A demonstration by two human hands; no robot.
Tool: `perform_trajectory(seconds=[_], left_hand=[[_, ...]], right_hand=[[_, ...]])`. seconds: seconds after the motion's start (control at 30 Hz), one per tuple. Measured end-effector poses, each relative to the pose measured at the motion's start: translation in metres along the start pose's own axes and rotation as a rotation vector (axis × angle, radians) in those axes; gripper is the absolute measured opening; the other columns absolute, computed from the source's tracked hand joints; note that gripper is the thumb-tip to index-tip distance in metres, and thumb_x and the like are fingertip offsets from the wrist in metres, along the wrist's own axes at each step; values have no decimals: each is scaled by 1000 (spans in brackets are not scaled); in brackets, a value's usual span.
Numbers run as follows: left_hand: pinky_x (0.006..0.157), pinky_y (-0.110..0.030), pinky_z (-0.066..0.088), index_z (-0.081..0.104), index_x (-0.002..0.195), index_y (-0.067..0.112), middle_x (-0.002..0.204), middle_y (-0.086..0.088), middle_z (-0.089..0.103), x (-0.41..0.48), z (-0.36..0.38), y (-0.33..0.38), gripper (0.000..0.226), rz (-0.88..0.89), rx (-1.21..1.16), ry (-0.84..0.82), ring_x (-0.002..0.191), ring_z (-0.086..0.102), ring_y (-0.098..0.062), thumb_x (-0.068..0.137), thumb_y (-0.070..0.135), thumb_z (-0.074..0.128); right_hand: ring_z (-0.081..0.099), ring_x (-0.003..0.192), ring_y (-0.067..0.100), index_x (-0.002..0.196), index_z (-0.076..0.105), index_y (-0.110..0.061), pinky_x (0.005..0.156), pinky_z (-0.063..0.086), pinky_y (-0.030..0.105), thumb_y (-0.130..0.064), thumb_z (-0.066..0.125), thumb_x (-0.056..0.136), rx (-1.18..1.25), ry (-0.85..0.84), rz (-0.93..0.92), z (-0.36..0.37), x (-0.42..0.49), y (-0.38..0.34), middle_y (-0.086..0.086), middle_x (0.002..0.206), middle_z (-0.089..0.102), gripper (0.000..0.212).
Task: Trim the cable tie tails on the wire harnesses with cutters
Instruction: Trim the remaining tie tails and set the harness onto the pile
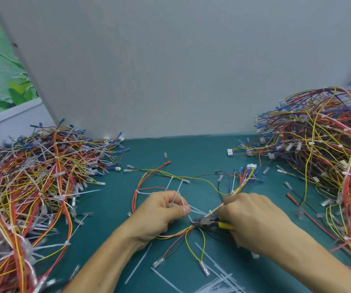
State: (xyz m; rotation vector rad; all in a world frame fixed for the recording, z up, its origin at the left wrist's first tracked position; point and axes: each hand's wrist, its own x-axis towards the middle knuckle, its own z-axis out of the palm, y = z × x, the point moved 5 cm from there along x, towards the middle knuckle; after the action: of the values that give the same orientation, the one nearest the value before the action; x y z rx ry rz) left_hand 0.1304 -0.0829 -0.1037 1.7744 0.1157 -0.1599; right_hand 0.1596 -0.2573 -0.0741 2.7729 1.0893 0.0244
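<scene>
**A:** While both piles flank the worktop (181, 153), untrimmed heap (28, 187) left with tails sticking out, right heap (322, 161) looking tidier, keep the job harness (170, 180) flat in the middle. Don't let it drift into either pile.

**B:** Agreed. Hands?

**A:** Left hand (162, 214) closed, pinching a bunch of white tie tails (178, 199) between thumb and fingers, pulling them taut toward the left. Right hand (253, 220) wrapped round the yellow handles of the cutters (204, 222). Nose points left, right at the bundle junction (191, 227) where red and yellow wires fan out.

**B:** Blades closed or open?

**A:** Can't tell, too blurred at the tip.

**B:** Advice for the cut?

**A:** My read: keep the tail tight, lay the flat of the blades flush on the tie head, squeeze once. Wires sit just beside the nose, so check none is between the blades first. A nicked red lead is the likely failure.

**B:** Offcuts?

**A:** Cut strips (217, 280) already litter the near edge. Holding the tail through the cut should stop it flying.
</scene>
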Motion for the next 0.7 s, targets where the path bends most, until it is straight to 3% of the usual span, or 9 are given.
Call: perform_trajectory(seconds=[0.17,0.27,0.37,0.47,0.57,0.7], left_hand=[[45,-19,23,60,70,18,51,10,41,-5,-4,13,13,87,53,55,46,28,-8,74,27,69],[62,-26,29,66,69,19,60,2,46,-15,-8,32,12,205,146,47,61,36,-15,70,30,70],[59,-28,27,68,74,23,62,-4,44,-29,7,45,10,218,319,-168,60,34,-16,72,32,71],[57,-23,35,69,80,24,64,7,56,-44,29,45,10,174,549,-405,59,45,-6,75,32,71],[61,-19,40,67,89,30,69,13,63,-50,42,36,14,136,843,-478,60,51,5,76,34,71],[72,-22,50,63,102,32,83,17,67,-52,40,35,33,90,914,-485,71,58,5,72,43,74]], right_hand=[[57,91,30,96,56,-22,63,34,31,-18,47,85,48,28,40,7,2,1,-1,100,53,15],[57,93,31,96,54,-21,63,32,31,-24,46,90,81,58,104,9,3,9,-1,101,54,11],[56,95,31,85,47,-22,64,32,31,-32,45,90,177,88,175,10,4,19,0,101,57,11],[56,93,31,80,42,-23,63,33,31,-33,45,89,238,105,194,12,6,23,2,97,58,14],[51,86,30,81,43,-23,63,33,30,-33,46,89,249,117,186,13,6,24,1,90,53,13],[51,86,29,82,43,-23,63,33,30,-32,46,89,237,115,175,13,6,24,-1,86,46,11]])
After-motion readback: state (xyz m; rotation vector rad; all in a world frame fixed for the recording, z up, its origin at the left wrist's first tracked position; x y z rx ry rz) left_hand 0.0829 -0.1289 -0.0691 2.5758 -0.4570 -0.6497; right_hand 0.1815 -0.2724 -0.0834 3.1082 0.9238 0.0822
